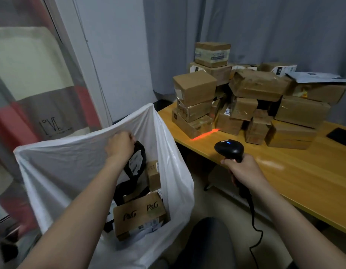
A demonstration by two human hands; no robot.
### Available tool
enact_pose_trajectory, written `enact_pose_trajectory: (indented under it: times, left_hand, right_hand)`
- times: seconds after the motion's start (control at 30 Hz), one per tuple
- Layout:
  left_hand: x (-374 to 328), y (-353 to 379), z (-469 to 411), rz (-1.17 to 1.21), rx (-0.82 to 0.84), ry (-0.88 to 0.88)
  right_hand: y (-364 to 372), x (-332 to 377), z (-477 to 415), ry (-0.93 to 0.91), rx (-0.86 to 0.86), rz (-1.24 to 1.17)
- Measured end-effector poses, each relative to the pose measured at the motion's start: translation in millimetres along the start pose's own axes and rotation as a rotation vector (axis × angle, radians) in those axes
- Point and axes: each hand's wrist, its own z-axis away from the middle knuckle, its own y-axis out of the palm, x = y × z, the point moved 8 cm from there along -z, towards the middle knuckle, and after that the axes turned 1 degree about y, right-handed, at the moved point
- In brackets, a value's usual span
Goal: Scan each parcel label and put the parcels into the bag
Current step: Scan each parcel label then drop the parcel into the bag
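A large white plastic bag (57,166) stands open at the left. Over its mouth, my left hand (120,145) grips a black soft parcel (136,162) with a white label, hanging down into the bag. Inside lie a brown P&G box (139,212) and a small cardboard box (153,174). My right hand (244,171) grips the handle of a black barcode scanner (229,149) with a blue light on top. Its red beam (204,133) falls on the table edge beside the pile of cardboard parcels (255,101).
The wooden table (304,177) runs along the right, against a grey curtain. A dark flat object (341,134) lies at its far right. The scanner's black cable (254,230) hangs down past a dark chair seat (205,245). A striped cloth hangs at the left.
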Motion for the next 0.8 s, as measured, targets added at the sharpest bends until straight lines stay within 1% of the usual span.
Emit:
enact_pose_trajectory:
  times: [0.07,0.13,0.27,0.33,0.4,0.53,0.6,0.67,0.8]
  left_hand:
    - [5,10,-6,0.002,0.017,-0.050]
    - [11,18,-10,-0.046,0.050,-0.081]
    - [9,23,-8,-0.158,0.046,-0.097]
    - [7,31,-6,-0.171,0.095,-0.090]
    - [11,46,-2,-0.152,0.228,-0.095]
    - [10,68,25,-0.176,0.636,-0.186]
    - [-1,64,39,-0.221,0.748,-0.185]
    - [-21,51,42,-0.236,0.729,-0.139]
    - [-81,22,47,-0.251,0.609,-0.003]
  right_hand:
    - [-1,-2,-9,0.012,-0.001,0.008]
    - [-2,-4,-17,0.023,-0.001,0.012]
    - [2,-2,-24,0.033,0.003,-0.030]
    - [3,-1,-23,0.040,0.008,-0.064]
    - [2,-1,-21,0.042,0.015,-0.074]
    - [-8,-2,-14,0.041,0.000,-0.065]
    - [-18,-1,-9,0.033,-0.023,-0.068]
    - [-31,2,-4,0.022,-0.046,-0.077]
    - [-64,7,10,-0.019,-0.102,-0.091]
